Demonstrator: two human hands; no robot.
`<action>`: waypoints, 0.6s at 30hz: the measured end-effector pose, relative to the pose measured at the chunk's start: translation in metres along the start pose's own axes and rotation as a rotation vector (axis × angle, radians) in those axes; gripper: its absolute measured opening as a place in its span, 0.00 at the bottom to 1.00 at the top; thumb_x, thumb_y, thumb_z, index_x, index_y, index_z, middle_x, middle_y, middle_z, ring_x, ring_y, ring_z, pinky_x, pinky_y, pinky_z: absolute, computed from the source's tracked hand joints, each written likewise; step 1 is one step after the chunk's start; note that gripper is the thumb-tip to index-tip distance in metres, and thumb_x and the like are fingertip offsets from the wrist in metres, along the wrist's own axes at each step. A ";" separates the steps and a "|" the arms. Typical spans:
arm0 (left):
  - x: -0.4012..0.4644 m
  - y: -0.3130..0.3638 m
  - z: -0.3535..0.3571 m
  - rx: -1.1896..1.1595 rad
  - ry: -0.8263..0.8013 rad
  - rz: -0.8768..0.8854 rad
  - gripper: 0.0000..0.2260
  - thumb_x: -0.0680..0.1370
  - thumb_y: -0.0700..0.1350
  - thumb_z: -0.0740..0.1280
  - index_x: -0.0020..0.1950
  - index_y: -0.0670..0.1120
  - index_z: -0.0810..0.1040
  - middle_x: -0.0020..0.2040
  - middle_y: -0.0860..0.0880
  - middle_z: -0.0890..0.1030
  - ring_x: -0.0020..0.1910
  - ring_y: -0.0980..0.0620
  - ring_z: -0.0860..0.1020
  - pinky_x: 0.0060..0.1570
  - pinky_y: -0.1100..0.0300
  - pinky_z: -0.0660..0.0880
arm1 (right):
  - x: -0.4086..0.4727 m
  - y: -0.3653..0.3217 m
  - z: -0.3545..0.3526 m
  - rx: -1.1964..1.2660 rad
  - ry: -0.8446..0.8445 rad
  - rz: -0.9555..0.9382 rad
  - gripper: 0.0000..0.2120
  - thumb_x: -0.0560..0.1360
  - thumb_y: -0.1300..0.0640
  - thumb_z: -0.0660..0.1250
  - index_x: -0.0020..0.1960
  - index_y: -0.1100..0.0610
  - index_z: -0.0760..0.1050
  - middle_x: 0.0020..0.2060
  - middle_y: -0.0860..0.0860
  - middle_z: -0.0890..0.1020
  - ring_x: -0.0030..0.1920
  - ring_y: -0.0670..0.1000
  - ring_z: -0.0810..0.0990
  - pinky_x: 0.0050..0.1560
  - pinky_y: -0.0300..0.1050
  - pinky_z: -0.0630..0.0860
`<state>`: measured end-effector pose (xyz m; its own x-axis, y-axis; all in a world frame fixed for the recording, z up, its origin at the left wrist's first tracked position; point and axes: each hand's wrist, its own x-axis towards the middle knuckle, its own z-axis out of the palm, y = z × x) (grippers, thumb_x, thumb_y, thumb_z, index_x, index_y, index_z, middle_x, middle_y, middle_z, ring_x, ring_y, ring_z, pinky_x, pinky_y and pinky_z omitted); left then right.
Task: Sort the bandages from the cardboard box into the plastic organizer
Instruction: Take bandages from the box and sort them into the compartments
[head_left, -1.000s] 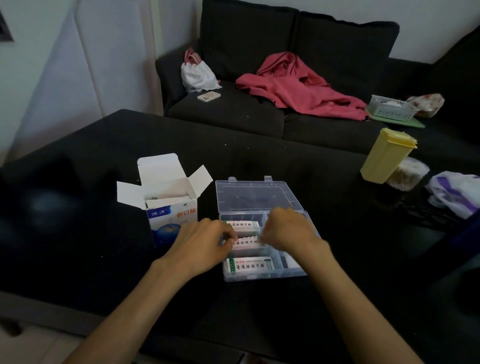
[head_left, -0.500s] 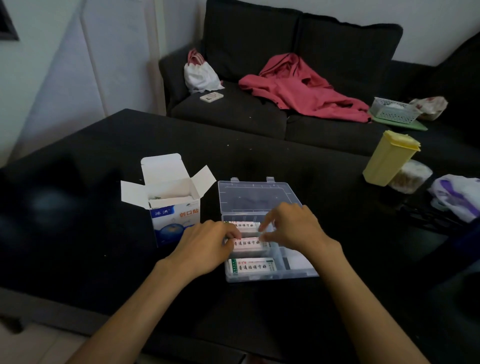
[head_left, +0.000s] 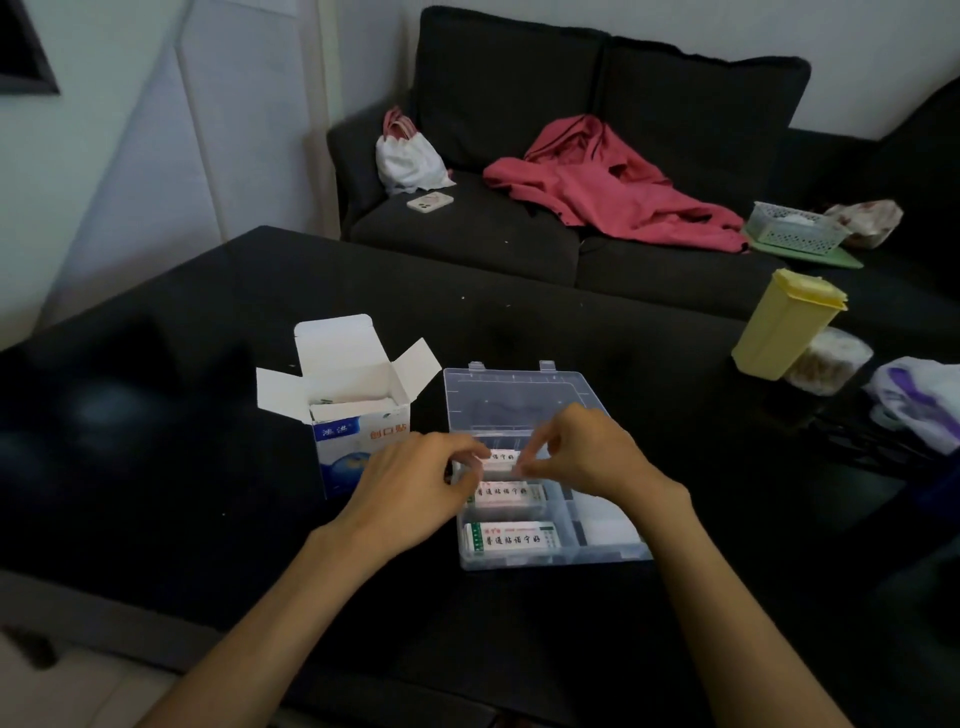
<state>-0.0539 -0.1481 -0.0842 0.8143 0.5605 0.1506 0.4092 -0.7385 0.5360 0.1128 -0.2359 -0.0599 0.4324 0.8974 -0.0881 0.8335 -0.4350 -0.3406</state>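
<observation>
Both hands pinch one bandage pack (head_left: 500, 460) over the plastic organizer's (head_left: 613, 556) far-left compartment: left hand (head_left: 415, 491) at its left end, right hand (head_left: 582, 449) at its right.

Left hand (head_left: 415, 488) and right hand (head_left: 587, 452) pinch a bandage stack (head_left: 501, 460) over the plastic organizer (head_left: 597, 556).

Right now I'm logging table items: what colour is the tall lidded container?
Pale yellow container, clearest in the head view.

Cardboard box (head_left: 358, 415) left of plastic organizer (head_left: 613, 551)
</observation>
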 end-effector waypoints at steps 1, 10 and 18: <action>-0.002 0.002 -0.007 -0.024 0.092 -0.006 0.11 0.77 0.51 0.66 0.60 0.56 0.78 0.52 0.60 0.81 0.49 0.63 0.77 0.52 0.64 0.76 | 0.002 -0.005 -0.002 0.038 0.018 -0.013 0.05 0.71 0.48 0.71 0.41 0.48 0.79 0.34 0.41 0.74 0.34 0.42 0.71 0.35 0.35 0.67; -0.027 -0.049 -0.063 -0.058 0.940 -0.276 0.22 0.73 0.43 0.71 0.65 0.47 0.72 0.62 0.47 0.75 0.62 0.47 0.71 0.58 0.49 0.71 | 0.005 -0.087 0.024 0.203 0.327 -0.300 0.20 0.79 0.51 0.61 0.70 0.43 0.64 0.44 0.43 0.76 0.44 0.41 0.75 0.45 0.37 0.75; -0.042 -0.080 -0.069 -1.011 0.395 -0.626 0.12 0.77 0.40 0.65 0.61 0.47 0.77 0.54 0.48 0.82 0.54 0.52 0.78 0.54 0.56 0.75 | 0.014 -0.095 0.052 0.112 0.301 -0.314 0.14 0.79 0.51 0.60 0.64 0.46 0.74 0.52 0.46 0.77 0.54 0.45 0.74 0.52 0.36 0.72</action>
<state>-0.1495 -0.0865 -0.0765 0.3437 0.9141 -0.2151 0.0392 0.2148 0.9759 0.0217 -0.1780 -0.0770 0.2595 0.9157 0.3067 0.9050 -0.1197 -0.4083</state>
